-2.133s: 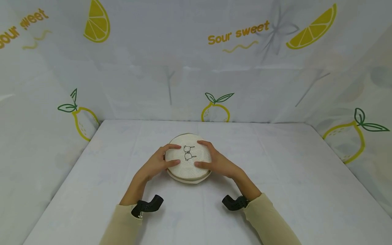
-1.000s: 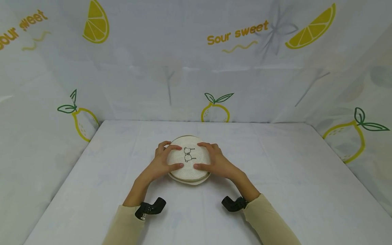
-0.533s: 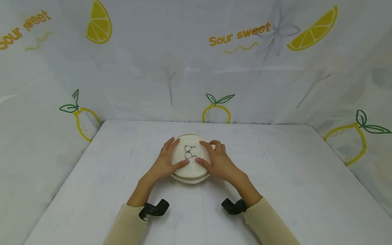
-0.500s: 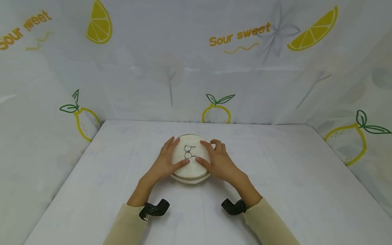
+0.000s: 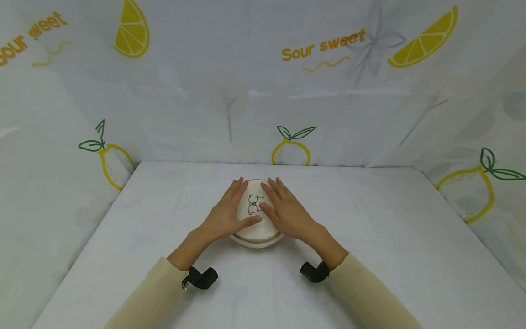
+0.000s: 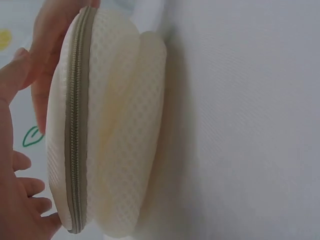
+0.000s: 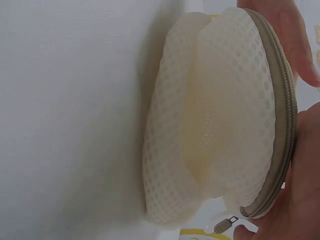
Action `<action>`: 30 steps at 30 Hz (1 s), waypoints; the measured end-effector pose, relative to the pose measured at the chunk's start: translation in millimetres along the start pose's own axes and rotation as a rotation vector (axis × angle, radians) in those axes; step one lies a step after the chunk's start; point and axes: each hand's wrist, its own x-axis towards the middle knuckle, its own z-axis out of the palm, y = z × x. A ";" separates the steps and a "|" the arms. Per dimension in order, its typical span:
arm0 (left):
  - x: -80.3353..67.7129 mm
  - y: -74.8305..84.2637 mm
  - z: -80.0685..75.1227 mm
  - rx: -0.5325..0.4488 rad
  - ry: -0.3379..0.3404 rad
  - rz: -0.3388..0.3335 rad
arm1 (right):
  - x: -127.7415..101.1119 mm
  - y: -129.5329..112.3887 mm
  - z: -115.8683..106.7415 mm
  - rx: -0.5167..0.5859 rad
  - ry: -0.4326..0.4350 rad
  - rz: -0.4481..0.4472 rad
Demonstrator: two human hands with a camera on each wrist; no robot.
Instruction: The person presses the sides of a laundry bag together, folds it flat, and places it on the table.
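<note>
Covering the whole scene is a white backdrop (image 5: 263, 91) w/ lemon prints and "Sour sweet" lettering, wrapped round the back and both sides. Below it is a white table (image 5: 370, 237), cloth-covered.

Mid-table sits a round cream mesh pouch (image 5: 256, 228), lying flat on the cloth. It carries a small black line drawing (image 5: 254, 204) on top, between the two hands. Wrist views show the pouch squashed into folds, w/ a grey-green zipper (image 6: 75, 125) running round its upper rim; a metal zipper pull (image 7: 226, 223) hangs at the edge in the right wrist view.

Left hand (image 5: 228, 212) lies palm-down on the left part of the pouch top, fingers straight and together, thumb angled across toward the drawing. It's pressing flat, gripping nothing. Right hand (image 5: 285, 211) mirrors it on the right part: fingers straight, pointing away from the person, thumb reaching inward near the left thumb. Also flat on top, nothing pinched or held.

Both forearms wear beige sleeves (image 5: 370, 297). A black wrist mount shows at each cuff: left (image 5: 200, 278), right (image 5: 314, 271), both just above the cloth.
</note>
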 end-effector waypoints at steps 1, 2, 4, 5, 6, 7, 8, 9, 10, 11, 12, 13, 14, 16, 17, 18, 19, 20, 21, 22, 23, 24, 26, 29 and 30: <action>0.0 -0.2 0.9 0.018 -0.011 0.013 | -0.4 1.2 1.4 0.003 -0.008 0.001; -0.2 -0.1 1.5 0.032 -0.024 0.026 | -1.0 2.1 2.9 0.004 -0.014 -0.002; 0.0 0.0 3.3 0.068 -0.040 0.058 | -2.2 3.7 5.3 0.003 -0.017 -0.016; -0.1 0.3 4.1 0.085 -0.041 0.077 | -2.6 4.6 6.3 -0.006 -0.017 -0.030; -0.1 0.2 5.0 0.101 -0.042 0.095 | -3.0 5.3 7.1 -0.012 -0.015 -0.043; -0.1 0.1 5.8 0.120 -0.043 0.110 | -3.3 5.7 7.6 -0.023 -0.010 -0.057; -0.1 -0.4 6.8 0.148 -0.039 0.125 | -3.6 6.1 8.0 -0.032 -0.007 -0.067; -0.2 -1.0 7.8 0.172 -0.035 0.135 | -4.1 6.5 8.3 -0.037 -0.007 -0.073; -0.5 -2.1 9.0 0.194 -0.033 0.141 | -4.5 7.3 9.0 -0.044 -0.009 -0.078; -1.0 -3.0 10.1 0.213 -0.032 0.144 | -5.0 7.8 9.9 -0.047 -0.010 -0.078; -1.4 -4.3 11.4 0.233 -0.034 0.143 | -5.7 8.1 10.7 -0.046 -0.010 -0.078; -1.8 -5.5 12.6 0.251 -0.035 0.141 | -6.4 8.4 11.3 -0.042 -0.009 -0.077; -2.2 -6.7 13.8 0.266 -0.036 0.141 | -7.1 8.8 11.9 -0.039 -0.008 -0.077; -3.0 -8.4 15.3 0.278 -0.035 0.143 | -8.2 9.5 13.2 -0.034 -0.004 -0.077; -3.5 -9.1 15.8 0.282 -0.034 0.145 | -8.6 9.6 13.8 -0.030 -0.001 -0.078; -3.9 -9.7 16.1 0.284 -0.036 0.145 | -8.9 9.7 14.2 -0.026 0.001 -0.079; -4.2 -10.2 16.4 0.285 -0.039 0.145 | -9.2 10.1 14.9 -0.022 0.001 -0.077; -4.5 -10.5 16.8 0.286 -0.041 0.146 | -9.4 10.3 15.6 -0.019 0.001 -0.077; -4.7 -10.9 17.2 0.287 -0.045 0.145 | -9.6 10.6 16.3 -0.016 -0.001 -0.076; -4.9 -11.2 17.7 0.291 -0.050 0.141 | -9.8 10.8 17.0 -0.013 -0.006 -0.072; -5.1 -11.7 18.3 0.296 -0.057 0.136 | -9.9 10.9 17.8 -0.012 -0.009 -0.072; -5.2 -12.2 19.1 0.302 -0.062 0.133 | -10.0 11.1 18.8 -0.012 -0.016 -0.069; -5.5 -13.3 20.7 0.306 -0.072 0.128 | -10.4 11.5 20.7 -0.015 -0.034 -0.064; -5.8 -15.0 23.2 0.318 -0.091 0.118 | -10.9 11.9 23.9 -0.033 -0.062 -0.062; -5.9 -15.4 24.0 0.322 -0.096 0.118 | -11.0 12.0 25.1 -0.042 -0.069 -0.063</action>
